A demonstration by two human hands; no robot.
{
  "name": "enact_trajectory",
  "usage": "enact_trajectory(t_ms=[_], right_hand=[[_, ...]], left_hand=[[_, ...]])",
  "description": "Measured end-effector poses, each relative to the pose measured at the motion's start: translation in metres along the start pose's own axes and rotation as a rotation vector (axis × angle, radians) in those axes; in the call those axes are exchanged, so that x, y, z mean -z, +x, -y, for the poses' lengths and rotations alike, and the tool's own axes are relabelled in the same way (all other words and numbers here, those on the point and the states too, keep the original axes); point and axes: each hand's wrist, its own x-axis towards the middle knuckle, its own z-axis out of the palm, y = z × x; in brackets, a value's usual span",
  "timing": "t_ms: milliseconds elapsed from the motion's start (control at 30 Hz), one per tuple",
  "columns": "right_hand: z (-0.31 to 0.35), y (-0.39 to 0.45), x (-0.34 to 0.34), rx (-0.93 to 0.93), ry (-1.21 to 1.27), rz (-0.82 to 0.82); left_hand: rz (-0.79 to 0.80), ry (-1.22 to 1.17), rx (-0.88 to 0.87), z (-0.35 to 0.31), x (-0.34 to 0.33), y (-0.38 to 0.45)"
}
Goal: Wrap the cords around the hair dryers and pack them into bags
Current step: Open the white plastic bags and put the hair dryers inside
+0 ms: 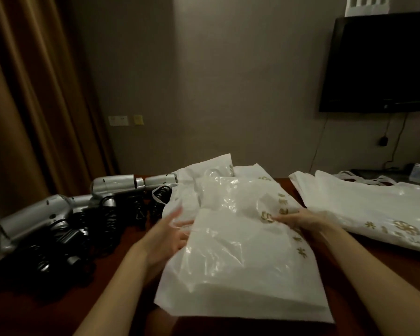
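- Fingers of the left hand (170,229) lie fairly straight along the left edge of the top bag (240,258); thumb appears to meet the plastic near the bag's upper left corner, though motion blur hides whether it pinches.
- Right hand (301,220) sits at the bag's right side, partly veiled by thin film; fingers point left towards the gold print and seem to press or lightly nip the plastic. Cannot tell for certain whether they close on it.
- Judgement: step in hand is separating one bag from the pile and opening its mouth, ahead of loading a dryer.
- To do it well: rub thumb against fingers at the mouth edge so the two film layers slide apart; keep the other hand flat on the pile so only one bag lifts.
- Thin film clings and tears easily; pull slowly, along the edge and not across it.
- Hair dryers (58,214), silver with black coiled cords (107,214), lie in a row at the left of the worktop (131,241), just beside the bags. Several cords look bunched by the handles; whether all are wrapped is unclear.
- Second stack of bags (364,209) lies flat to the right, apart from the working pile.
- Risk: plug prongs could pierce the film, so load each dryer nozzle first.
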Motion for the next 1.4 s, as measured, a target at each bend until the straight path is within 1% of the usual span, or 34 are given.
enact_trajectory(t_ms=[67, 100, 167, 233, 267, 300, 333, 400, 433, 467, 500, 567, 633, 700, 733, 767, 867, 967, 1100, 1167, 1200, 1267, 1400], right_hand=[[-0.002, -0.002, -0.004, -0.023, -0.145, -0.129], [0.003, -0.004, -0.006, 0.018, -0.183, -0.208], [0.017, -0.011, -0.003, 0.213, -0.157, -0.349], [0.031, -0.022, 0.004, 0.421, -0.087, -0.431], [0.034, -0.026, 0.007, 0.466, -0.075, -0.451], [0.032, -0.026, 0.010, 0.446, -0.088, -0.467], [0.026, -0.024, 0.013, 0.360, -0.131, -0.485], [0.012, -0.018, 0.013, 0.097, -0.370, -0.527], [0.007, -0.014, 0.009, 0.021, -0.520, -0.554], [0.007, -0.012, 0.001, 0.020, -0.626, -0.595], [0.011, -0.012, -0.009, 0.089, -0.669, -0.642], [0.029, -0.004, -0.040, 0.337, -0.657, -0.690], [0.051, 0.005, -0.081, 0.574, -0.655, -0.617], [0.075, 0.016, -0.131, 0.749, -0.584, -0.451], [0.085, 0.020, -0.159, 0.789, -0.535, -0.357], [0.095, 0.022, -0.186, 0.797, -0.488, -0.267], [0.111, 0.038, -0.259, 0.682, -0.342, -0.020], [0.114, 0.051, -0.317, 0.561, -0.263, 0.157], [0.112, 0.041, -0.375, 0.549, -0.279, 0.345], [0.112, 0.033, -0.399, 0.547, -0.352, 0.433], [0.111, 0.028, -0.408, 0.545, -0.405, 0.457], [0.108, 0.022, -0.421, 0.529, -0.469, 0.438], [0.106, 0.010, -0.432, 0.546, -0.546, 0.382]], left_hand=[[-0.051, 0.144, 0.050, 0.011, -0.013, 0.010], [-0.061, 0.190, 0.041, 0.014, -0.019, 0.014], [-0.112, 0.230, -0.036, 0.016, -0.026, 0.020], [-0.155, 0.183, -0.136, 0.012, -0.038, 0.021], [-0.168, 0.167, -0.170, 0.011, -0.044, 0.022], [-0.192, 0.169, -0.183, 0.014, -0.049, 0.022], [-0.210, 0.174, -0.172, 0.017, -0.054, 0.021], [-0.188, 0.192, -0.090, 0.022, -0.054, 0.016], [-0.163, 0.210, -0.039, 0.020, -0.050, 0.011], [-0.149, 0.226, 0.001, 0.015, -0.043, 0.006], [-0.155, 0.257, 0.027, 0.008, -0.035, -0.001], [-0.197, 0.346, 0.026, -0.008, -0.010, -0.014], [-0.267, 0.362, -0.025, -0.024, 0.013, -0.023], [-0.388, 0.302, -0.102, -0.038, 0.037, -0.027], [-0.453, 0.268, -0.137, -0.045, 0.046, -0.028], [-0.512, 0.257, -0.169, -0.051, 0.056, -0.028], [-0.651, 0.292, -0.228, -0.063, 0.080, -0.032], [-0.735, 0.340, -0.270, -0.072, 0.106, -0.046], [-0.852, 0.300, -0.308, -0.077, 0.143, -0.080], [-0.928, 0.263, -0.309, -0.071, 0.162, -0.099], [-0.965, 0.246, -0.295, -0.066, 0.170, -0.108], [-1.022, 0.224, -0.251, -0.054, 0.183, -0.122], [-1.019, 0.215, -0.226, -0.043, 0.189, -0.133]])
